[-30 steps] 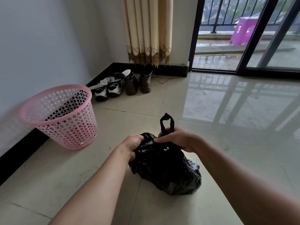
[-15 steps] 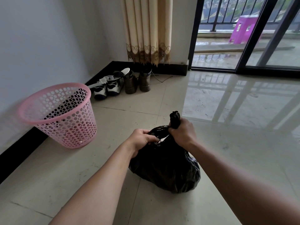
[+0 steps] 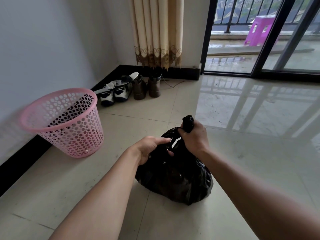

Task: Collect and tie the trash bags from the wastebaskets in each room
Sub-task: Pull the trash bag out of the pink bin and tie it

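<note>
Left hand (image 3: pixel 150 148): fingers curled tight round one gathered ear of the trash bag, low on the near-left side of the neck; nothing else held.
Right hand (image 3: pixel 195 137): closed in a fist round the other ear, higher than the left; twisted black tip (image 3: pixel 188 121) poking out above the fist.
Trash bag (image 3: pixel 178 177): black, lumpy, part full; sitting on the tiled floor (image 3: pixel 242 153) between both forearms, out of the basket; small gap showing at the neck between the two ears.
Step (judged): tying the ears together; knot looks unfinished, cannot tell whether a first crossing is in.
Wastebasket (image 3: pixel 74 135): pink, perforated, upright against the wall (image 3: pixel 43 40), left of the bag and apart from it; no liner visible inside.
Further out: sneakers (image 3: pixel 114 94) and boots (image 3: pixel 147 87) in the corner; curtain (image 3: pixel 157 32) above them; sliding door (image 3: pixel 259 49) to the balcony; purple stool (image 3: pixel 261 30) outside.
Risk, tear: thin film splitting at an ear; cause, a hard yank on a narrow twisted strip.
Risk, slip: ear sliding out of a fist, knot left loose, neck reopening; cause, slick plastic and a short tip.
Risk, spill: bag tipping or skidding on the glossy tiles, contents out through the gap; cause, an uneven upward pull.
Writing: none readable; pale patch on the stool too blurred; no brand legible on bag, basket or shoes.
</note>
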### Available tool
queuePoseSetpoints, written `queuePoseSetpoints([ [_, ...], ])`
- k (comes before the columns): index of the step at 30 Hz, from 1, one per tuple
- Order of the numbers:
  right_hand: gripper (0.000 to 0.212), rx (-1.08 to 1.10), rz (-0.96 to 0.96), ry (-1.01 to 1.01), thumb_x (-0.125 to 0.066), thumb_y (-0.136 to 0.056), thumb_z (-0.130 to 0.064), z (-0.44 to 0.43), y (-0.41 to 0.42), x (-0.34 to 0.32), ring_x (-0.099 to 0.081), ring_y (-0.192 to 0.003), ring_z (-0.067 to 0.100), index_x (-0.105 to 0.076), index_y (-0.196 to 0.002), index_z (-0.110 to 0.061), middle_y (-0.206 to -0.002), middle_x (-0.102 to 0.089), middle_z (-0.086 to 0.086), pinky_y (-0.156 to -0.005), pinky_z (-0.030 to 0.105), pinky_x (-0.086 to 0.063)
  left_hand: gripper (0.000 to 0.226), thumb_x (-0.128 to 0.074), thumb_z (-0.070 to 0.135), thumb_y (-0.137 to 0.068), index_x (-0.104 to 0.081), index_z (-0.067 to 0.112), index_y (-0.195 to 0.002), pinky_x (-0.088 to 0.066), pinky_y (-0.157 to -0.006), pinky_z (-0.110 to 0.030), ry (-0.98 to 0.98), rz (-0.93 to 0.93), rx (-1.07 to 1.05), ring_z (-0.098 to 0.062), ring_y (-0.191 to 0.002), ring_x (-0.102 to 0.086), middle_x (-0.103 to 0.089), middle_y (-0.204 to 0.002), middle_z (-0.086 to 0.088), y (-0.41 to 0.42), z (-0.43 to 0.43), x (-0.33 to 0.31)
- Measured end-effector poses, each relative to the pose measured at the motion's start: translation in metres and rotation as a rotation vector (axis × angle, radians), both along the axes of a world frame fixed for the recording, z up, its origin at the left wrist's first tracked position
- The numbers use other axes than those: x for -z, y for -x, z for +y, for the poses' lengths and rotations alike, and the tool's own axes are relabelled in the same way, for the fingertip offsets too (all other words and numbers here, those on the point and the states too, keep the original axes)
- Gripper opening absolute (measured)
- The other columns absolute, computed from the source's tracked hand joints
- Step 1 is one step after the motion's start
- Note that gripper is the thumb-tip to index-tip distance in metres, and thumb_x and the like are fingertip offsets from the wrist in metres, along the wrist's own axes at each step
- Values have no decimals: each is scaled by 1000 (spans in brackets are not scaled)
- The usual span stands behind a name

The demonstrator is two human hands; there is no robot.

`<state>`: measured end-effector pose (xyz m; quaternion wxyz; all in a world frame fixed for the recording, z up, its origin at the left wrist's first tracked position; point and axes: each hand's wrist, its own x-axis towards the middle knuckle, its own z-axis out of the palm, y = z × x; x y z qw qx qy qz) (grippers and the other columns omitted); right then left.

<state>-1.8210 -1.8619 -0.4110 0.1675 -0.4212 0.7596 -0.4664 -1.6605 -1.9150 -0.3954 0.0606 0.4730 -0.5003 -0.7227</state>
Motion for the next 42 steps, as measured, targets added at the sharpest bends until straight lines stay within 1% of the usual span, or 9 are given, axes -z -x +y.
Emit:
queuePoseSetpoints([
  [7, 25, -103, -273, 4, -71, -77, -4, -1, -10, -10, -64, -76, 21, -63, -66, -25, -73, -66, 2, -80, 41, -55, 22, -38, 23, -92, -55, 9, -95, -28, -39, -19, -91, 208, -420, -15, -42, -30, -42, -60, -2, 8, -4, -1],
  [10, 23, -126, -379, 26, -69, -77, 1, 0, -13, -13, -64, -78, 21, -67, -72, -21, -77, -67, 6, -82, 41, -55, 28, -43, 3, -92, -61, 9, -113, -43, -37, -19, 27, 236, -549, -13, -42, -51, -56, -66, -4, 13, -2, 0],
  [14, 18, -168, -568, 76, -69, -79, 9, 3, -15, -20, -63, -80, 22, -69, -86, -8, -80, -67, 10, -82, 37, -55, 30, -53, -10, -88, -62, 8, -109, -58, -56, -28, 122, 286, -626, -21, -68, -70, -69, -105, -17, 16, -1, 7],
  [19, 18, -241, -773, 87, -63, -83, 12, 8, -15, -24, -63, -77, 23, -66, -86, -5, -79, -64, 13, -76, 32, -54, 30, -62, -3, -83, -67, 20, -102, -56, -91, -42, 390, 94, -638, -26, -97, -70, -70, -109, -9, 18, -5, 23],
  [22, 17, -238, -913, 73, -61, -85, 10, 8, -8, -24, -65, -72, 23, -65, -89, -6, -82, -65, 15, -64, 31, -56, 18, -68, 11, -84, -70, 17, -101, -60, -83, -38, 402, 22, -600, -22, -86, -73, -74, -98, -7, 16, -6, 27],
  [25, 17, -231, -1007, 64, -61, -86, 7, 8, 1, -22, -68, -71, 22, -66, -92, -8, -85, -68, 14, -58, 30, -57, 16, -71, 7, -81, -70, 8, -97, -54, -49, -25, 285, 20, -525, -15, -51, -67, -73, -69, -7, 12, -1, 27],
  [33, 18, -277, -1161, 26, -59, -88, 4, 6, 6, -16, -71, -74, 21, -69, -93, -10, -81, -73, 10, -64, 33, -59, 9, -65, 3, -86, -64, 8, -80, -39, -34, -15, 234, 68, -347, -8, -32, -49, -59, -45, 0, 12, 10, 23],
  [38, 27, -157, -1073, -6, -52, -98, -26, 4, 4, -22, -66, -86, 30, -71, -99, -6, -94, -68, 16, -87, 47, -53, 14, -59, 6, -88, -59, 11, -75, -53, -67, -35, 398, 77, -700, -24, -66, -59, -62, -74, -11, 13, 0, 17],
  [42, 44, -76, -1042, -2, -42, -102, -39, 3, -2, -24, -69, -82, 31, -69, -98, -5, -94, -70, 19, -80, 47, -56, 14, -55, 4, -88, -53, 13, -77, -50, -58, -25, 540, 185, -852, -12, -57, -62, -66, -70, -3, 13, -12, -7],
])
